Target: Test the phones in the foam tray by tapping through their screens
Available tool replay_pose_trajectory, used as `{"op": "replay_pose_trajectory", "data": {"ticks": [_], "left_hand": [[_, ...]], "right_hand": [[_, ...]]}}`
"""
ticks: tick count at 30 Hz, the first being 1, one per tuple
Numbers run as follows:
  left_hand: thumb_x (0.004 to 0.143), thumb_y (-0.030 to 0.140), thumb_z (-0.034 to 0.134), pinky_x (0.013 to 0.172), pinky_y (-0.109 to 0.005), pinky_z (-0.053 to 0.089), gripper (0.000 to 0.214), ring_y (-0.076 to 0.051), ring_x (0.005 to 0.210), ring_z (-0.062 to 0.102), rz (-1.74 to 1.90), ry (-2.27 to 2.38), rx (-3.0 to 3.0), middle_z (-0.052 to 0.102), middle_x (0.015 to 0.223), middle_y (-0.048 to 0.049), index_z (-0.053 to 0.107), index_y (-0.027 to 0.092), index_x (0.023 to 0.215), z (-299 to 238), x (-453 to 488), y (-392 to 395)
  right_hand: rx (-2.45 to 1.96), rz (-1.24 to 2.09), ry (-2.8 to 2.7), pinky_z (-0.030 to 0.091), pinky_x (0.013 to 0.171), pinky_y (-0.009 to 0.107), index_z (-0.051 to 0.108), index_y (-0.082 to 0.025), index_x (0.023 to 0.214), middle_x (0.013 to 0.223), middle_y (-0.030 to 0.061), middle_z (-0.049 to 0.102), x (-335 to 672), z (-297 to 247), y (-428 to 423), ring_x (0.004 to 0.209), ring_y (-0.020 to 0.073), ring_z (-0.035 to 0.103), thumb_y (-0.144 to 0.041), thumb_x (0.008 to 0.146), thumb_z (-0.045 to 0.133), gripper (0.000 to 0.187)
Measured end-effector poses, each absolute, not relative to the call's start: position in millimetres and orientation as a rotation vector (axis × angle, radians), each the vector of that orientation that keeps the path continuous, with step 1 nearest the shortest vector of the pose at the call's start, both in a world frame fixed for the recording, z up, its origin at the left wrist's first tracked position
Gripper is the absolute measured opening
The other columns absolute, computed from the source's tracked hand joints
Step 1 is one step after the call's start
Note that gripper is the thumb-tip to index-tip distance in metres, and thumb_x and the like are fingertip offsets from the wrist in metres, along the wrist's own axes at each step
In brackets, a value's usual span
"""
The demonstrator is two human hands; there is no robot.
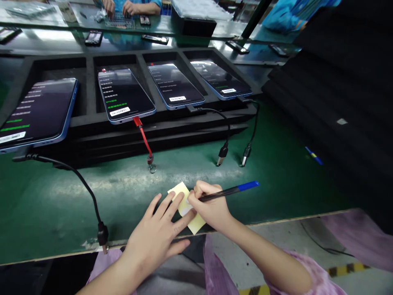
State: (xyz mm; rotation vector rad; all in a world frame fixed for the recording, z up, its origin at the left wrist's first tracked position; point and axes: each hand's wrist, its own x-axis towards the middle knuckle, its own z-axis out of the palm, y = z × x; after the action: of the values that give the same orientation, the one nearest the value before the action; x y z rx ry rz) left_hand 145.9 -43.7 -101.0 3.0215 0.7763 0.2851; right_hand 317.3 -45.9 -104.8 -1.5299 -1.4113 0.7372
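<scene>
My right hand (215,209) grips a dark pen (225,193) with a blue end. The pen slants up to the right, and its tip is hidden by my fingers, close over a yellow sticky note (197,224). My left hand (153,235) lies flat with fingers spread, its fingertips resting on that note. A small white patch shows on the paper between the two hands. Beyond them several blue-edged phones (124,95) with lit menu screens lie in a black foam tray (90,82).
A red cable (145,138) and black USB cables (87,184) hang from the phones onto the green table (282,180). A blue-and-yellow object (313,155) lies at right, beside dark stacked material (340,94). Across the bench, a co-worker's hands (130,7) handle small parts.
</scene>
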Motion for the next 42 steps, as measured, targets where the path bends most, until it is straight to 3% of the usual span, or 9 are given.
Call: {"op": "replay_pose_trajectory", "data": {"ticks": [8,42], "left_hand": [[0.086,0.058,0.043,0.097,-0.043,0.036,0.064,-0.025,0.123,0.044,0.262,0.775,3.035,0.046,0.137,-0.0087,0.026,0.031,0.142,-99.2,145.1,-43.9],[0.087,0.054,0.043,0.099,-0.043,0.033,0.063,-0.025,0.124,0.042,0.259,0.772,3.031,0.044,0.138,-0.009,0.023,0.03,0.143,-102.0,144.9,-42.9]], "right_hand": [[-1.56,0.676,-1.39,0.025,0.041,0.019,0.022,-0.022,0.053,0.044,-0.0088,0.023,318.9,-106.7,-46.5,0.043,0.006,0.024,-0.014,0.067,0.046,0.029],[-1.513,0.661,-1.434,0.023,0.039,0.018,0.021,-0.021,0.051,0.043,-0.0089,0.023,319.8,-106.4,-45.5,0.041,0.0052,0.022,-0.013,0.064,0.045,0.028]]}}
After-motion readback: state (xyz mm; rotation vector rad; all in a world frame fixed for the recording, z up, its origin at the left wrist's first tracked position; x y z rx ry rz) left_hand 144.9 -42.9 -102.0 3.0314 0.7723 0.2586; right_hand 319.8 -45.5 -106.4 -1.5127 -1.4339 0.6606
